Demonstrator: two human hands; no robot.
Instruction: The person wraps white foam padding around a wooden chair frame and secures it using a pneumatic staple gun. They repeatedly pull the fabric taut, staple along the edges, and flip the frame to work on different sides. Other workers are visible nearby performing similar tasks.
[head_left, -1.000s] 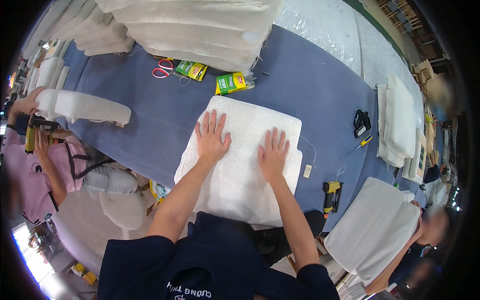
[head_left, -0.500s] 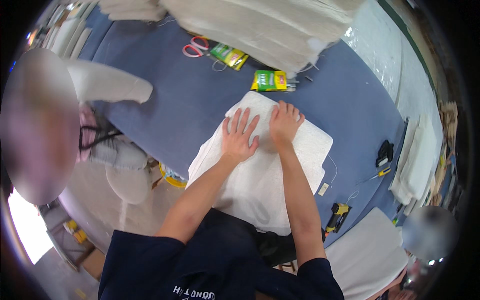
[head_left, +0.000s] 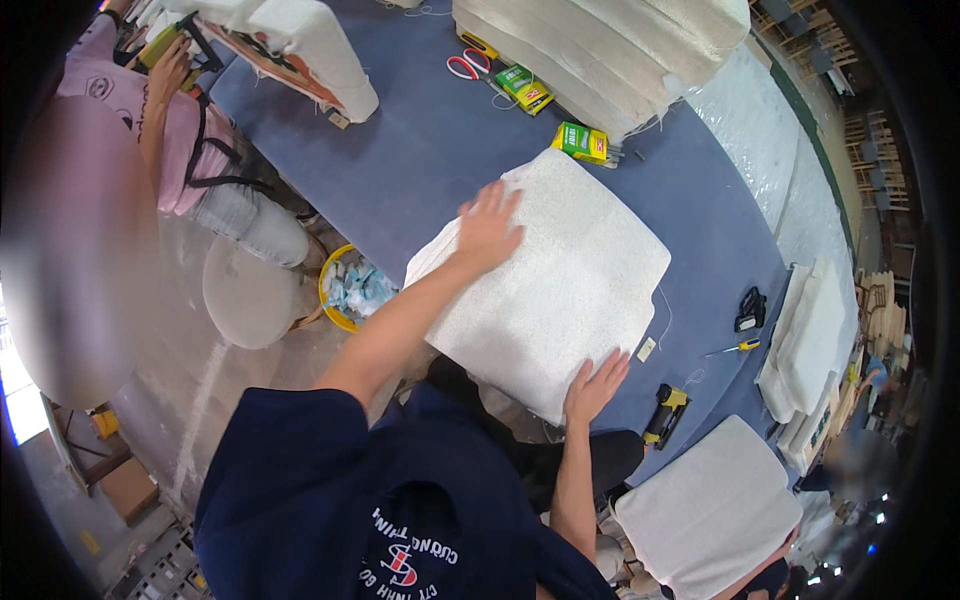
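A white fabric-covered cushion panel [head_left: 560, 270] lies flat at the near edge of the blue table [head_left: 420, 150]. My left hand [head_left: 488, 230] rests on its far left part, fingers spread and slightly blurred. Down at its near right edge, my right hand [head_left: 596, 386] lies with fingers stretched out, touching the fabric. Neither hand grips anything. A loose thread hangs beside the panel's right edge, by a small pale tag [head_left: 646, 350]. To the right of my right hand lies a black and yellow staple gun [head_left: 666, 416].
Red-handled scissors [head_left: 468, 66] and green-yellow packets [head_left: 582, 142] lie beyond the panel, before a stack of white cushions [head_left: 600, 60]. A screwdriver [head_left: 735, 348] lies right. A yellow-rimmed basket [head_left: 324, 290] stands left. A co-worker in a pink shirt [head_left: 190, 150] handles another panel with a tool.
My right hand has moved from the panel's far edge to its near right edge. My left hand remains on the left part. The co-worker's panel now stands upright.
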